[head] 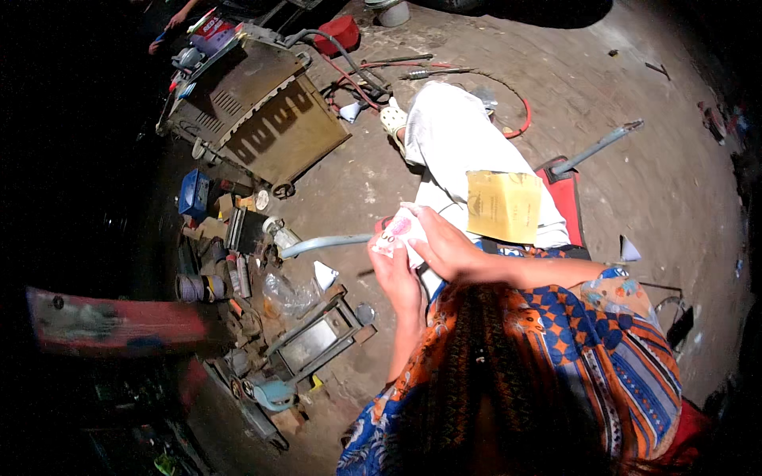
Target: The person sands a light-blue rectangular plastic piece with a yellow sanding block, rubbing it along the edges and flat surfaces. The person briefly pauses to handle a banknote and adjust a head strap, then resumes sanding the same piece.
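Both hands are together in front of my lap, around a folded white paper piece with pink and dark print. My left hand grips its lower left side, thumb pointing up over the face. My right hand wraps its right side, fingers along the upper edge and thumb near the middle. What lies inside or behind the paper is hidden. On my white-trousered thigh rests a creased yellow-brown paper sheet bearing print, apart from the hands; it looks like the back of sandpaper.
I sit on a red chair with grey metal arms. A wheeled metal cabinet machine stands ahead left. Red hose curls over the floor. Left are a trolley jack, a blue box and a plastic bag. Another person's hand shows top left.
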The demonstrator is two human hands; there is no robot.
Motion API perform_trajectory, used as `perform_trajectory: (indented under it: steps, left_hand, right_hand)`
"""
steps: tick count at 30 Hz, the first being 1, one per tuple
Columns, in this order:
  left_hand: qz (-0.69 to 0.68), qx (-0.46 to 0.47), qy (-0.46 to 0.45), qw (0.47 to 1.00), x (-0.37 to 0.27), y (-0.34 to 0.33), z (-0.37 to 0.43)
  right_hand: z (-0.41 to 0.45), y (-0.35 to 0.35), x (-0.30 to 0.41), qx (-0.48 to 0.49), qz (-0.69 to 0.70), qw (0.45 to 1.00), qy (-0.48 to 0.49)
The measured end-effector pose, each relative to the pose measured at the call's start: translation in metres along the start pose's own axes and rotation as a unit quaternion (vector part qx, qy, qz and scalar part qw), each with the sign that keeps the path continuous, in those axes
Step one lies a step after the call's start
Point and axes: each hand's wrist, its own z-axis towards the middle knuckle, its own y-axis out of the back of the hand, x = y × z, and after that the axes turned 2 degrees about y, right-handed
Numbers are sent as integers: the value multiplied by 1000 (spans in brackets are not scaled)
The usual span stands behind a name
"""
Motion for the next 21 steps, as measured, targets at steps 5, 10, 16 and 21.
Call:
perform_trajectory:
  steps: [5,10,16,21]
  left_hand:
    - [-37,10,-39,998,2,10,3]
    - [93,52,-25,994,-4,15,9]
    - [324,71,-246,911,-21,5,6]
    - [345,114,-318,876,-24,6,2]
  right_hand:
    - [5,11,12,-39,79,996,-22]
    - [8,17,19,-113,200,968,-104]
    - [11,17,9,-67,496,830,-248]
    - [11,20,15,-50,506,800,-319]
